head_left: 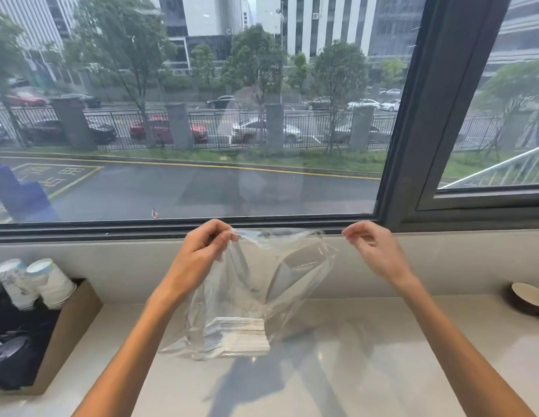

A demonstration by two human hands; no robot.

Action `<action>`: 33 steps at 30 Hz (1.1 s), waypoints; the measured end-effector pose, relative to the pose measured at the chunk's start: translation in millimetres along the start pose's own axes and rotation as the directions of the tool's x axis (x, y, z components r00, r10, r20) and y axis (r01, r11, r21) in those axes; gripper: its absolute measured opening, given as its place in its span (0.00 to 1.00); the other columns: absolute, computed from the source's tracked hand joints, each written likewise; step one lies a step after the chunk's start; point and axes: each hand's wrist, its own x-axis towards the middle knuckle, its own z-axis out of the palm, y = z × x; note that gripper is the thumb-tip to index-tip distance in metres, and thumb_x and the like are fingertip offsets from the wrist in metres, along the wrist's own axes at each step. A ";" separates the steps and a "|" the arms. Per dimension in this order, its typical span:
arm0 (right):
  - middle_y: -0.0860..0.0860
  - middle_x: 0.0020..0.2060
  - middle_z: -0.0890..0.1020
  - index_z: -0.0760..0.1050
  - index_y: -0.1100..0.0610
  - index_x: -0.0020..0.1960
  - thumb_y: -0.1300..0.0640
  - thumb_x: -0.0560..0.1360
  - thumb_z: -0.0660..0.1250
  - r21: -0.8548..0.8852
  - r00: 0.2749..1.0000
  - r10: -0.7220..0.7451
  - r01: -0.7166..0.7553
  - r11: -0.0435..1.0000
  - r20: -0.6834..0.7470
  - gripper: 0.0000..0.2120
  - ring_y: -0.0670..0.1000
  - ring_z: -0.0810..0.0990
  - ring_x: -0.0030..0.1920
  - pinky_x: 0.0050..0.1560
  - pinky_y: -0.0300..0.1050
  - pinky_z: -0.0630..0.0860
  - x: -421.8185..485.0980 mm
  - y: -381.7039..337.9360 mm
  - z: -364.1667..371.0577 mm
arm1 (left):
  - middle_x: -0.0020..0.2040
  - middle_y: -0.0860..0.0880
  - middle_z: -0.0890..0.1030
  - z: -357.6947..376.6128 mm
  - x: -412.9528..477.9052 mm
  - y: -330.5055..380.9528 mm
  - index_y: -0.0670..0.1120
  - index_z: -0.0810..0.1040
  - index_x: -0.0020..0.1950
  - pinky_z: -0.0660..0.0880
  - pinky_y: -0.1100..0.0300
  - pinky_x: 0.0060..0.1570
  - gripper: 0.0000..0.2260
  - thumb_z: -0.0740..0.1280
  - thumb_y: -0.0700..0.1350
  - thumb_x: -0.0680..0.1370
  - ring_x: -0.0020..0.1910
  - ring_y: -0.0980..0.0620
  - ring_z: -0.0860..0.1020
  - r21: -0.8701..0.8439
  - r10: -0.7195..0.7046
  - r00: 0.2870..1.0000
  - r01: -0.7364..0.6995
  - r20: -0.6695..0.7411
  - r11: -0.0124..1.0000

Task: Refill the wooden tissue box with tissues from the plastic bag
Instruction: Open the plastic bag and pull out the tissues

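A clear plastic bag [262, 284] hangs upright over the pale counter [352, 356], its bottom resting on the surface. A stack of white tissues [236, 335] lies in the bottom of the bag. My left hand [202, 251] pinches the bag's top left edge and holds it up in front of the window sill. My right hand [373, 248] is raised at the same height, thumb and fingers pinched together just right of the bag's top right corner. Whether it grips the thin film is unclear. No wooden tissue box is in view.
A brown cardboard box [72, 323] at the left holds stacked paper cups [36, 281] and dark items. A dark bowl [530, 299] sits at the right edge of the counter. A large window with a dark frame [412, 145] rises behind the sill.
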 end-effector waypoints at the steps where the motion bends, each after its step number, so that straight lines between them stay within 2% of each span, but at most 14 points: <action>1: 0.42 0.43 0.84 0.79 0.44 0.44 0.65 0.77 0.66 -0.008 1.000 -0.010 0.010 1.000 -0.028 0.15 0.42 0.82 0.47 0.49 0.39 0.78 0.6 0.5 -1.1 | 0.32 0.56 0.77 -2.9 -1.1 0.3 0.43 0.78 0.43 0.69 0.71 0.33 0.10 0.61 0.35 0.81 0.30 0.60 0.70 -0.002 -0.002 1.000 0.002 -0.011 1.000; 5: 0.37 0.45 0.83 0.77 0.40 0.46 0.50 0.75 0.71 0.039 0.995 -0.045 0.041 0.998 0.088 0.05 0.39 0.80 0.49 0.46 0.33 0.75 -6.0 -5.7 6.7 | 0.29 0.56 0.77 -13.2 -3.7 5.6 0.37 0.77 0.45 0.68 0.71 0.33 0.08 0.61 0.33 0.81 0.29 0.60 0.69 0.009 0.002 1.000 -0.002 -0.018 1.000; 8: 0.39 0.45 0.82 0.76 0.43 0.49 0.39 0.70 0.71 -0.093 0.993 -0.071 0.080 0.992 0.097 0.12 0.40 0.79 0.50 0.47 0.39 0.75 -11.6 -13.1 36.3 | 0.36 0.50 0.80 -21.0 -4.7 13.3 0.35 0.77 0.46 0.69 0.70 0.34 0.07 0.60 0.33 0.81 0.29 0.60 0.70 0.017 0.021 0.999 -0.021 -0.028 1.000; 10: 0.40 0.45 0.81 0.76 0.45 0.49 0.42 0.73 0.71 -0.208 0.993 -0.112 0.117 0.971 0.036 0.09 0.44 0.78 0.49 0.46 0.45 0.77 -8.8 -21.9 57.4 | 0.39 0.44 0.79 -27.7 -3.6 18.5 0.36 0.77 0.46 0.69 0.69 0.33 0.07 0.61 0.33 0.81 0.30 0.60 0.70 0.027 0.029 0.999 -0.028 -0.037 0.999; 13: 0.43 0.44 0.82 0.78 0.47 0.48 0.52 0.76 0.69 -0.304 0.975 -0.196 0.157 0.940 -0.101 0.02 0.50 0.79 0.49 0.45 0.50 0.78 4.0 -38.4 60.5 | 0.33 0.55 0.77 -42.7 -1.9 22.5 0.36 0.78 0.46 0.68 0.69 0.33 0.07 0.61 0.34 0.81 0.30 0.59 0.69 0.102 0.059 0.997 -0.054 -0.044 0.993; 16: 0.48 0.40 0.83 0.79 0.50 0.49 0.55 0.77 0.68 -0.399 0.896 -0.327 0.193 0.897 -0.302 0.02 0.53 0.81 0.46 0.42 0.48 0.76 20.1 -51.8 34.1 | 0.32 0.54 0.76 -56.1 -1.0 24.5 0.38 0.78 0.45 0.69 0.69 0.33 0.08 0.61 0.33 0.81 0.29 0.57 0.69 0.113 0.062 0.995 -0.053 -0.076 0.992; 18: 0.50 0.44 0.83 0.78 0.52 0.52 0.59 0.78 0.67 -0.411 0.886 -0.354 0.215 0.886 -0.299 0.05 0.55 0.80 0.50 0.47 0.51 0.76 29.3 -58.5 13.9 | 0.30 0.54 0.75 -59.3 2.0 27.0 0.38 0.78 0.46 0.68 0.69 0.32 0.08 0.61 0.33 0.81 0.29 0.57 0.69 0.111 0.072 0.995 -0.065 -0.064 0.992; 20: 0.49 0.56 0.80 0.76 0.52 0.60 0.58 0.77 0.68 -0.285 0.923 -0.342 0.285 0.915 -0.176 0.12 0.52 0.74 0.62 0.63 0.51 0.73 33.2 -63.1 0.6 | 0.29 0.55 0.74 -60.4 8.7 30.0 0.37 0.78 0.47 0.66 0.69 0.32 0.08 0.60 0.34 0.81 0.29 0.58 0.68 0.111 0.084 0.995 -0.077 -0.055 0.991; 22: 0.47 0.68 0.70 0.67 0.45 0.71 0.44 0.75 0.69 -0.086 0.944 -0.330 0.330 0.940 0.010 0.26 0.45 0.62 0.73 0.73 0.43 0.62 29.8 -77.9 -2.6 | 0.29 0.56 0.73 -61.3 16.2 34.0 0.37 0.78 0.47 0.64 0.71 0.30 0.08 0.60 0.35 0.82 0.29 0.60 0.66 0.109 0.099 0.994 -0.094 -0.037 0.990; 24: 0.43 0.74 0.59 0.54 0.35 0.76 0.29 0.68 0.68 -0.006 0.937 -0.311 0.316 0.949 0.160 0.41 0.41 0.50 0.76 0.71 0.37 0.53 30.8 -99.3 4.8 | 0.29 0.57 0.73 -61.0 23.1 36.0 0.38 0.78 0.47 0.63 0.71 0.30 0.08 0.60 0.36 0.82 0.29 0.60 0.66 0.124 0.094 0.996 -0.092 -0.008 0.988; 26: 0.44 0.74 0.62 0.50 0.35 0.77 0.26 0.63 0.68 -0.077 0.913 -0.314 0.344 0.936 0.260 0.49 0.42 0.51 0.76 0.73 0.41 0.53 43.4 -122.4 14.8 | 0.28 0.55 0.71 -61.7 28.7 34.2 0.40 0.78 0.46 0.62 0.69 0.28 0.09 0.60 0.37 0.82 0.28 0.58 0.65 0.126 0.079 0.997 -0.079 0.008 0.989; 28: 0.42 0.67 0.74 0.61 0.39 0.75 0.30 0.64 0.70 -0.161 0.872 -0.305 0.388 0.908 0.383 0.43 0.44 0.64 0.71 0.75 0.49 0.61 61.4 -144.5 21.8 | 0.28 0.54 0.69 -66.0 33.2 31.1 0.41 0.79 0.45 0.62 0.68 0.27 0.09 0.61 0.38 0.82 0.27 0.57 0.64 0.121 0.071 0.997 -0.072 0.010 0.990; 30: 0.41 0.55 0.83 0.78 0.44 0.63 0.38 0.68 0.74 -0.129 0.811 -0.262 0.379 0.916 0.524 0.25 0.42 0.78 0.60 0.67 0.52 0.72 75.4 -162.5 30.9 | 0.28 0.55 0.70 -74.2 37.9 27.2 0.43 0.79 0.44 0.63 0.68 0.28 0.09 0.62 0.41 0.81 0.28 0.57 0.65 0.110 0.073 0.997 -0.073 0.002 0.991; 33: 0.47 0.41 0.87 0.84 0.51 0.45 0.47 0.72 0.74 -0.119 0.742 -0.266 0.421 0.899 0.616 0.07 0.47 0.84 0.45 0.54 0.54 0.80 83.7 -183.2 50.3 | 0.33 0.50 0.72 -85.7 53.2 20.9 0.47 0.79 0.43 0.68 0.63 0.34 0.09 0.62 0.41 0.81 0.31 0.54 0.68 0.167 0.055 0.998 -0.052 -0.013 0.985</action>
